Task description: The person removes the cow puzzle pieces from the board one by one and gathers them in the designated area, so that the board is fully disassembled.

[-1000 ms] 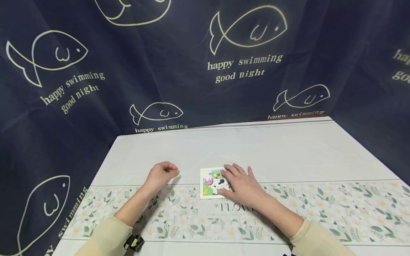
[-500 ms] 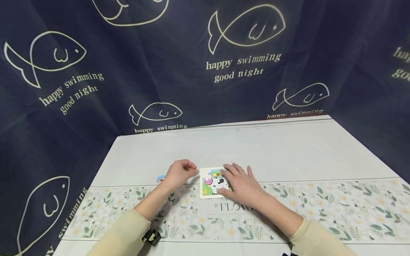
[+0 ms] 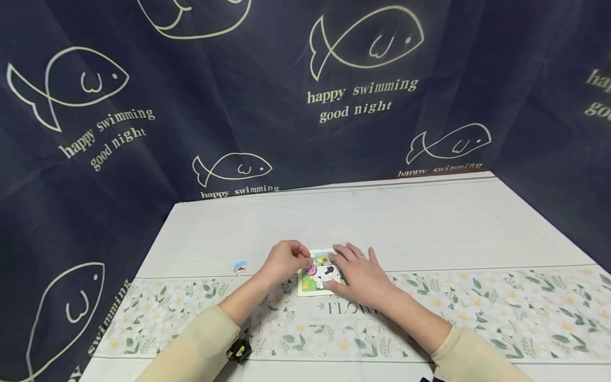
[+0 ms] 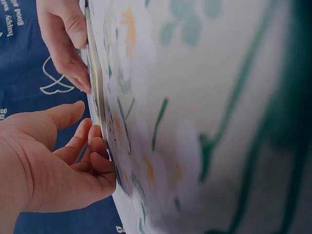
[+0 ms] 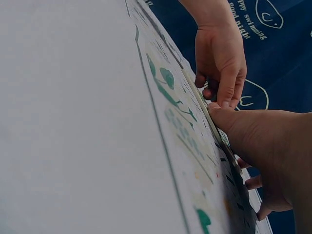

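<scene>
A small cow puzzle (image 3: 326, 276) lies in a pale frame on the table. My right hand (image 3: 363, 278) rests across its right side, fingers spread and thumb near the front edge. Over the upper left corner is my left hand (image 3: 288, 260), fingers bent and thumb close to the index finger. In the left wrist view, the left hand's thumb (image 4: 68, 114) stands slightly apart from the index finger; whether a piece lies between them is hidden. Left of that hand, a loose blue puzzle piece (image 3: 239, 267) with a red patch sits on the cloth.
The white tablecloth (image 3: 406, 223) has a floral band (image 3: 477, 313) across its near part. A dark blue curtain (image 3: 296, 132) with fish drawings hangs behind and beside the table. A black wrist device (image 3: 239, 349) shows at the left sleeve.
My left hand has moved right, from the cloth to the puzzle's upper left corner, uncovering the loose piece. My right hand has stayed on the puzzle.
</scene>
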`<state>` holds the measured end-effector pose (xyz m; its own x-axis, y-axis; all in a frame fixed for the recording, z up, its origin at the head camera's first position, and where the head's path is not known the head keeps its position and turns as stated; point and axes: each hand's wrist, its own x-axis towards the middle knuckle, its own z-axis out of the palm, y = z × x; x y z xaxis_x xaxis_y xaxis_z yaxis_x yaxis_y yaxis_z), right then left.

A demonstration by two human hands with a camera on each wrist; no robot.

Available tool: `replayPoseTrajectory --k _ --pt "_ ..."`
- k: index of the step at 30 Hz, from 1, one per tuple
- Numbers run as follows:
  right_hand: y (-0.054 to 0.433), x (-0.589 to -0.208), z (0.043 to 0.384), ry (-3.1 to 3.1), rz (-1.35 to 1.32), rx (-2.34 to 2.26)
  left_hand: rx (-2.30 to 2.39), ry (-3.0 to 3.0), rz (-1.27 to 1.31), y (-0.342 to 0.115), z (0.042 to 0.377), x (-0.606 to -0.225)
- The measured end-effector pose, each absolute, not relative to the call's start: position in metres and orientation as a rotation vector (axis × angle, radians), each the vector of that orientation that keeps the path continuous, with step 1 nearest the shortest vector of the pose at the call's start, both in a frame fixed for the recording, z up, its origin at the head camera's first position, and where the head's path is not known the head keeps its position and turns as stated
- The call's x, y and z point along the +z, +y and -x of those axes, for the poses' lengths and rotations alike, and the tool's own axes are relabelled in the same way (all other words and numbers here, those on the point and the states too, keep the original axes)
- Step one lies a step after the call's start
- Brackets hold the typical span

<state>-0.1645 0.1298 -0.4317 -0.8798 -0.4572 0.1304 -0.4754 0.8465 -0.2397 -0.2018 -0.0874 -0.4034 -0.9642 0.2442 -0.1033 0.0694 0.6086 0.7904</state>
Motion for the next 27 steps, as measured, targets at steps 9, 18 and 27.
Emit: replayPoseTrajectory --k 9,18,27 --pt "0.129 -0.433 0.165 -2.951 -0.740 0.404 1.188 2.685 -0.213 -0.078 0.201 -0.404" --pt "0.130 -0.432 0.165 -2.944 -0.744 0.385 1.153 2.716 -0.207 -0.072 0.201 -0.407" --pt "0.128 -0.431 0.165 -2.948 -0.731 0.406 1.147 2.721 -0.187 -0.070 0.201 -0.407"
